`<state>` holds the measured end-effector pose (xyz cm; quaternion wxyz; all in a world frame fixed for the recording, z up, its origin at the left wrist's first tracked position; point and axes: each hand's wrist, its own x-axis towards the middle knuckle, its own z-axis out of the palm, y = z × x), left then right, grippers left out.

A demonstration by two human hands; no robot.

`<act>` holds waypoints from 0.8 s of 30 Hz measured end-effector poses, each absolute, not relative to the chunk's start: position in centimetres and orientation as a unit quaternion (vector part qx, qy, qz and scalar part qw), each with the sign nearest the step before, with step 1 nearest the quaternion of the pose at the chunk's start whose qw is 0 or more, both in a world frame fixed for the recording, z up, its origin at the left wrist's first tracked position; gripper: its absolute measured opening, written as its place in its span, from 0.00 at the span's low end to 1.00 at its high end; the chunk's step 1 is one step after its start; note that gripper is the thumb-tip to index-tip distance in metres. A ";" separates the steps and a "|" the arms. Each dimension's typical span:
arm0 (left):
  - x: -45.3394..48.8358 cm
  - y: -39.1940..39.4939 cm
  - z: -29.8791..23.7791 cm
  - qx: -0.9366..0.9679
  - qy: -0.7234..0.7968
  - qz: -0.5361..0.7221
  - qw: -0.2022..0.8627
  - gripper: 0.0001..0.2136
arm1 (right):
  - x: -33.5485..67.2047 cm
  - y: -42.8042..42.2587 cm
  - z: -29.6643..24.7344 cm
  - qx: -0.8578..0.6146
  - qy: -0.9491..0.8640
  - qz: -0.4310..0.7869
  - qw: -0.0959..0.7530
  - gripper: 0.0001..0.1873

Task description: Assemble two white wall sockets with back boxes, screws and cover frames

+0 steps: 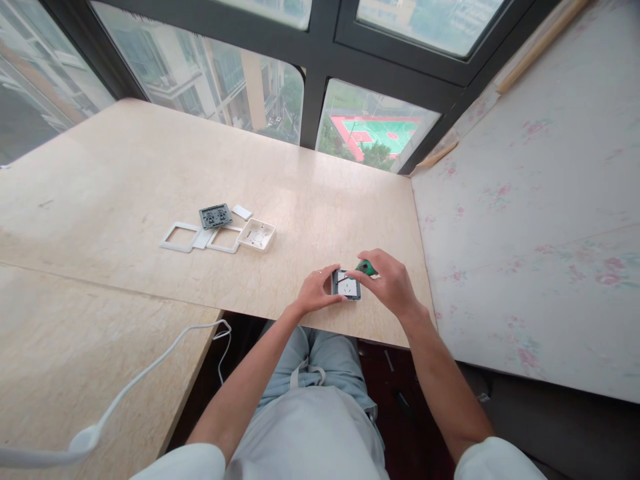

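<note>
Countertop point(125, 167): pale, marbled, hard-looking; runs from the person's lap to the window. Papered wall point(525, 200) bounds it on the right, dark window frame point(327, 40) at the back. A pale cable point(86, 438) trails over the lower left, well apart from the work.

Right hand point(393, 280): fingers pinched around a tool. Left hand point(317, 292): thumb and fingers spread about a socket unit, gripping it from its left side.

Left of the work, from where I stand: two white frames point(176, 248), white box point(256, 245) against the nearer one, grey module point(216, 216) just behind them.

Socket unit point(349, 287): on the countertop between the hands, white slotted face upward, grey surround. Judged light and stiff; smooth plastic, may skid under twisting; thin rim could crack if forced. Best held by opposite sides, fingers off the face. The front edge lies near, so a slip toward the lap would soon run off; more room leftward and toward the window than rightward.

Screwdriver point(367, 267): green handle in the right fingers, thin shaft over the socket face. Tip too small to tell whether seated.

Smallest: white tile point(242, 212), flat beyond the box.
</note>
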<state>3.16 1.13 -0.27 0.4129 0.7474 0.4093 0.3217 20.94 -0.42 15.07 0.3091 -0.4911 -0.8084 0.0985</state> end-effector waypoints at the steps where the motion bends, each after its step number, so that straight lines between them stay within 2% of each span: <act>1: 3.2 1.1 -0.3 0.748 0.409 0.322 0.412 0.41 | 21.0 -0.4 14.9 -0.496 -0.810 0.084 0.302 0.15; 3: 3.2 1.1 -0.3 0.748 0.410 0.323 0.410 0.41 | 21.0 -0.5 14.7 -0.504 -0.803 0.096 0.303 0.15; 9: 3.1 1.1 -0.1 0.752 0.408 0.318 0.408 0.41 | 21.2 -1.4 15.5 -0.452 -0.769 0.297 0.341 0.21; 11: 3.2 1.1 -0.1 0.752 0.410 0.317 0.408 0.40 | 21.2 -1.6 15.5 -0.433 -0.763 0.321 0.357 0.22; 14: 3.2 1.2 -0.2 0.748 0.416 0.315 0.410 0.40 | 21.3 -1.5 15.2 -0.439 -0.768 0.273 0.377 0.19; 19: 3.3 1.3 -0.3 0.740 0.421 0.318 0.417 0.41 | 21.4 -0.8 14.4 -0.480 -0.792 0.105 0.361 0.10; 21: 3.3 1.3 -0.2 0.738 0.424 0.316 0.419 0.41 | 21.3 -0.7 14.3 -0.496 -0.788 0.113 0.347 0.12; 24: 3.2 1.2 -0.1 0.737 0.426 0.312 0.422 0.41 | 21.3 -1.0 14.7 -0.495 -0.773 0.201 0.342 0.21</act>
